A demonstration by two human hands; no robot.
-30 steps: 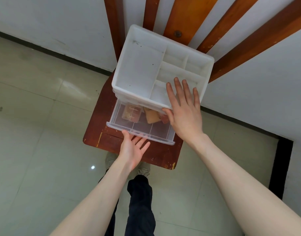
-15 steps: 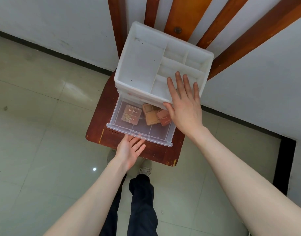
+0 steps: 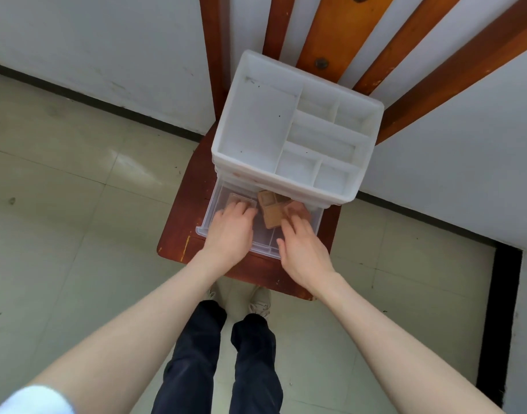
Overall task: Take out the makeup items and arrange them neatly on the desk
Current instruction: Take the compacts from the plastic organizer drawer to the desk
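A white plastic organizer (image 3: 226, 127) with bare top compartments stands on a small red-brown wooden surface (image 3: 178, 234). Its clear bottom drawer (image 3: 208, 218) is pulled out toward me. Inside lie a clear-cased compact (image 3: 240, 199) at the left, a tan compact (image 3: 271, 218) in the middle and a pinkish compact (image 3: 299, 208) at the right. My left hand (image 3: 229, 234) is in the drawer with its fingers curled down over the clear-cased compact. My right hand (image 3: 301, 249) reaches in beside it, its fingertips touching the near edge of the pinkish compact.
Orange and brown wooden slats (image 3: 325, 34) rise behind the organizer against a white wall. Pale floor tiles (image 3: 62, 204) surround the wooden surface. My legs in dark trousers (image 3: 220, 354) and my shoes stand just in front of it.
My right hand left the organizer's top and came down into the drawer. My left hand let go of the drawer front and moved in over the clear-cased compact.
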